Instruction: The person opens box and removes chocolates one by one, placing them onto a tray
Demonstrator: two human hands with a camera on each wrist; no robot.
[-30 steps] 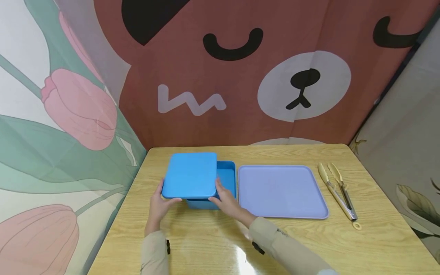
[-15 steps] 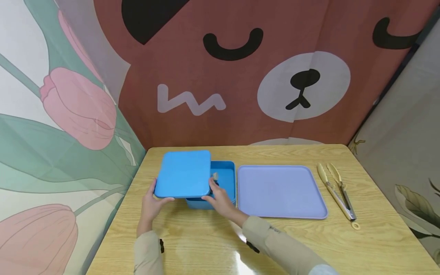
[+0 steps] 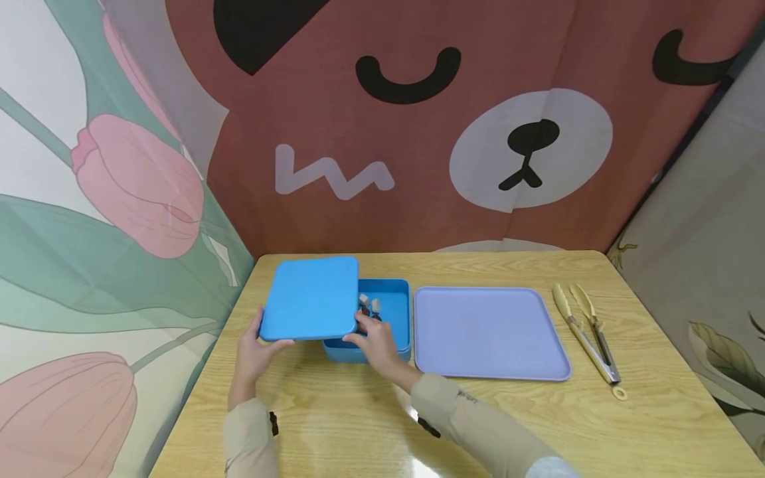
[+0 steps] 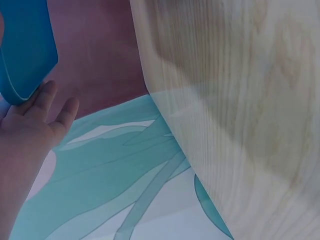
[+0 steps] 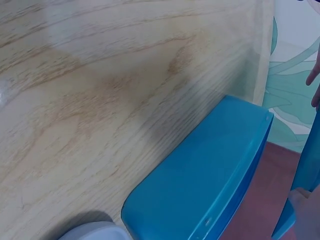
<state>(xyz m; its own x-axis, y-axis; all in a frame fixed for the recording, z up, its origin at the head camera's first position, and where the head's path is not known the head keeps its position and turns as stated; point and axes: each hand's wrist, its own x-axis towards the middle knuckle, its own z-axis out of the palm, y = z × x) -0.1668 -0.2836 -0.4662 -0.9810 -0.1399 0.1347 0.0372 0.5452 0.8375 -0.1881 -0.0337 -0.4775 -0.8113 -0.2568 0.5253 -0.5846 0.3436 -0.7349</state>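
Observation:
A flat blue lid (image 3: 311, 299) is held raised over the left part of a blue box (image 3: 346, 353), tilted a little. My left hand (image 3: 254, 355) grips its near left corner, thumb along the front edge; in the left wrist view the fingers (image 4: 46, 95) lie beneath that corner. At the near right corner my right hand (image 3: 376, 344) pinches the lid. Through the uncovered right part of the box, small whitish and dark items (image 3: 369, 307) show inside. The lid hides the rest of the interior. In the right wrist view the box wall (image 5: 195, 170) stands below the lid (image 5: 305, 165).
Right beside the box lies a lilac tray (image 3: 490, 332). Farther right, metal tongs (image 3: 588, 338) with beige tips rest on the wooden table (image 3: 335, 425). Printed cloths hang behind the table (image 3: 418, 219) and along both sides.
Both hands have carried the lid leftward and slightly up, uncovering more of the box. The small items inside have come into sight. Tray and tongs stay put.

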